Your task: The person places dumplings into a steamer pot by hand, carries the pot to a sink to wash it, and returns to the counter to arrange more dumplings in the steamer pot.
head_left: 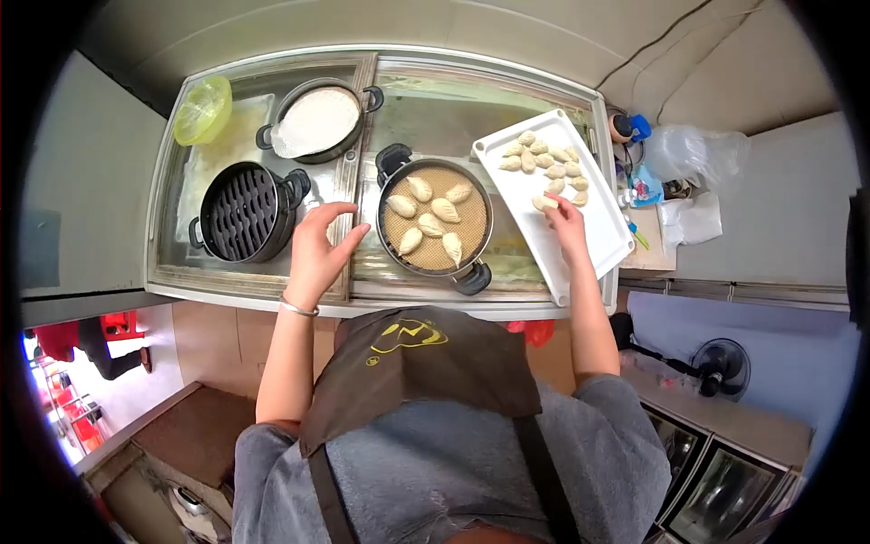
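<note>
Glass-topped counter (pixel 426 100) against tiled wall (pixel 408 27), fan (pixel 722 363) at right

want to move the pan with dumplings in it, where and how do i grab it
Likely best: take the pan with the left hand on the far-left handle, right hand on the near-right handle, each from outside; they jut from opposite sides, clear of the dumplings.
</note>
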Motion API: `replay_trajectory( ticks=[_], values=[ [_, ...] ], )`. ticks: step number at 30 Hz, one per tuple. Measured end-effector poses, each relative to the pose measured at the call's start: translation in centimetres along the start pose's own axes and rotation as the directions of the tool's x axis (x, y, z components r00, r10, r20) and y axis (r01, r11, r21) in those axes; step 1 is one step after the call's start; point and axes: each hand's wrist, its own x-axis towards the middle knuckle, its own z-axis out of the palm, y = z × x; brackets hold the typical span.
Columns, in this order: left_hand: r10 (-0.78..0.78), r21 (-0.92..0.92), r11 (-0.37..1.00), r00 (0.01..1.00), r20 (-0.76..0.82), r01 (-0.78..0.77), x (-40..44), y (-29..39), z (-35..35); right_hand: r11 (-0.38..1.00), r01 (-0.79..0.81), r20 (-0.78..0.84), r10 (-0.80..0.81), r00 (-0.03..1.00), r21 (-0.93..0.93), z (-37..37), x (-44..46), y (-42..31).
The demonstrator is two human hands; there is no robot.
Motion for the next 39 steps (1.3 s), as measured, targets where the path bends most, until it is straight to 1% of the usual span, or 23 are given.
replay_trajectory(
  ticks=[2, 3, 4, 6, 7, 9, 10, 11, 13, 14, 16, 22, 24, 26, 28, 30, 32, 33, 34, 36, 37, 38, 39],
  values=[
    [-0.014, -0.002, 1.0, 1.0, 0.015, 0.014, -0.1, -0.1, -0.1, 0.986, -0.025, 0.153, -0.001, 0.988, 0.167, 0.6, -1.5, -5.0],
    [-0.023, -0.015, 1.0, 1.0, 0.017, 0.023, -0.1, -0.1, 0.1, 0.982, 0.02, 0.251, -0.068, 0.966, 0.189, 1.1, -2.0, -7.0],
    [-0.029, -0.029, 0.999, 0.999, 0.019, 0.03, -0.1, 0.0, 0.3, 0.981, 0.019, 0.25, -0.067, 0.966, 0.191, 1.8, -2.6, -8.2],
    [-0.016, -0.027, 0.999, 1.0, 0.023, 0.017, -0.2, 0.0, 0.4, 0.95, 0.303, 0.44, -0.304, 0.845, 0.075, 3.4, -3.4, -10.0],
    [-0.017, -0.023, 1.0, 1.0, 0.027, 0.017, -0.2, 0.0, 0.4, 0.893, 0.446, 0.475, -0.371, 0.798, -0.051, 4.4, -3.8, -10.9],
    [-0.018, -0.016, 1.0, 0.999, 0.028, 0.018, -0.4, 0.0, 0.2, 0.747, 0.583, 0.512, -0.381, 0.769, -0.319, 6.3, -5.0, -12.0],
    [-0.027, -0.007, 1.0, 0.999, 0.024, 0.027, -0.4, -0.1, 0.1, 0.643, 0.639, 0.522, -0.404, 0.751, -0.422, 7.2, -5.0, -11.6],
    [-0.036, 0.0, 0.999, 0.999, 0.021, 0.036, -0.5, -0.2, -0.1, 0.643, 0.64, 0.522, -0.405, 0.75, -0.421, 8.2, -5.1, -11.3],
    [-0.04, -0.006, 0.999, 0.999, 0.007, 0.04, -0.8, -0.6, -0.6, 0.387, 0.642, 0.549, -0.332, 0.767, -0.662, 9.4, -5.1, -10.7],
    [-0.045, -0.012, 0.999, 0.999, -0.006, 0.045, -1.0, -0.9, -0.8, 0.387, 0.642, 0.549, -0.332, 0.767, -0.662, 9.4, -5.0, -10.6],
    [-0.069, -0.009, 0.998, 0.997, -0.017, 0.069, -1.5, -1.4, -1.4, 0.287, 0.712, 0.591, -0.408, 0.696, -0.641, 9.5, -4.9, -10.7],
    [-0.159, 0.006, 0.987, 0.986, -0.04, 0.159, -2.8, -3.2, -2.5, 0.298, 0.675, 0.586, -0.339, 0.736, -0.675, 9.6, -5.8, -12.9],
    [-0.232, -0.042, 0.973, 0.967, -0.104, 0.229, -3.1, -4.3, -3.0, 0.316, 0.675, 0.589, -0.331, 0.737, -0.667, 9.4, -5.7, -12.8],
    [-0.297, -0.212, 0.944, 0.933, -0.205, 0.254, -3.5, -6.3, -3.7, 0.333, 0.677, 0.593, -0.327, 0.736, -0.657, 8.9, -5.2, -12.8],
    [-0.244, -0.093, 0.97, 0.886, -0.393, 0.226, -3.8, -8.2, -5.9, 0.526, 0.63, 0.584, -0.279, 0.762, -0.571, 7.4, -4.6, -13.4],
    [-0.224, 0.003, 0.962, 0.793, -0.567, 0.275, -4.3, -10.9, -8.5, 0.649, 0.541, 0.491, -0.283, 0.824, -0.534, 6.0, -4.2, -13.6],
    [-0.192, 0.063, 0.919, 0.581, -0.791, 0.389, -5.4, -15.5, -10.2, 0.716, 0.498, 0.412, -0.314, 0.855, -0.488, 4.6, -3.9, -14.0],
    [-0.223, 0.031, 0.89, 0.493, -0.841, 0.455, -5.8, -17.2, -10.9, 0.719, 0.501, 0.417, -0.315, 0.853, -0.482, 4.1, -3.6, -13.6],
    [-0.314, -0.082, 0.875, 0.429, -0.847, 0.477, -6.3, -19.9, -11.6, 0.741, 0.496, 0.38, -0.343, 0.859, -0.452, 3.6, -3.4, -13.2],
    [-0.576, -0.431, 0.808, 0.384, -0.721, 0.403, -7.0, -26.3, -12.1, 0.763, 0.499, 0.349, -0.374, 0.859, -0.411, 3.2, -3.3, -12.8],
    [-0.653, -0.466, 0.754, 0.461, -0.6, 0.462, -6.4, -26.2, -12.8, 0.772, 0.491, 0.347, -0.368, 0.863, -0.403, 3.2, -3.5, -13.0],
    [-0.774, -0.612, 0.633, 0.415, -0.479, 0.474, -6.6, -25.9, -12.4, 0.78, 0.486, 0.347, -0.364, 0.864, -0.393, 3.3, -3.6, -13.2],
    [-0.753, -0.612, 0.657, 0.407, -0.517, 0.44, -6.2, -25.6, -12.1, 0.791, 0.485, 0.357, -0.36, 0.862, -0.374, 3.4, -3.9, -13.3]
  ],
)
